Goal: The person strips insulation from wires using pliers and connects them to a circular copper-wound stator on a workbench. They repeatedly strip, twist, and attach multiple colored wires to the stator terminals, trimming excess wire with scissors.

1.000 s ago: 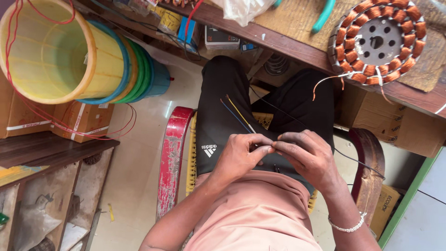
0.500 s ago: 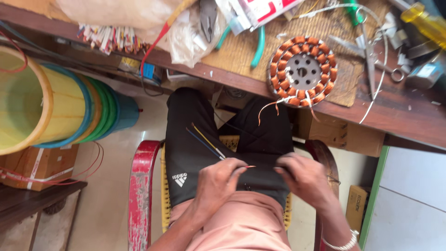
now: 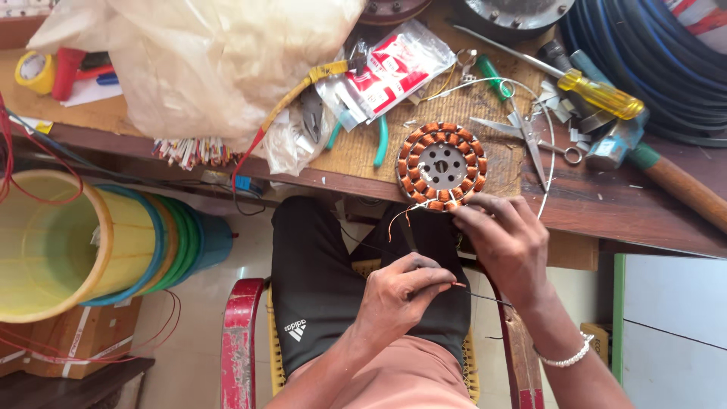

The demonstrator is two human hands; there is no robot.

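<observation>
Head view, landmark: the wound stator (image 3: 441, 166) lies flat on the table (image 3: 606, 204), at its near edge, copper coils ringed round a grey hub.
Right hand: the right hand (image 3: 503, 241) reaches up to the stator's near rim, fingers curled and pressed against the lowest coils; I cannot tell whether it pinches a lead there.
Left hand: the left hand (image 3: 401, 291) sits below the stator over the lap, fingertips pinched on a thin wire (image 3: 473, 291) that runs off to the right.
Loose leads: fine copper leads (image 3: 397, 218) hang from the stator's lower left, free.
Risk, wire: a hard tug looks likely to kink or snap that thin wire, or scrape its coating.
Risk, stator: it sits at the table edge; a pull toward the lap could drag it off.
Risk, tools: scissors (image 3: 522, 132) lie just right of the stator, points toward it; a sweeping hand could snag them.
Packages: a red-and-white flat packet (image 3: 390, 68) in clear plastic lies above-left of the stator.
Bag: a large cloudy plastic bag (image 3: 204, 60) bulks far left of it.
Tape: a yellow tape roll (image 3: 34, 70) sits at the far left.
Boxes: brown cartons (image 3: 68, 341) with pale tape stand well below-left, on the floor side.
</observation>
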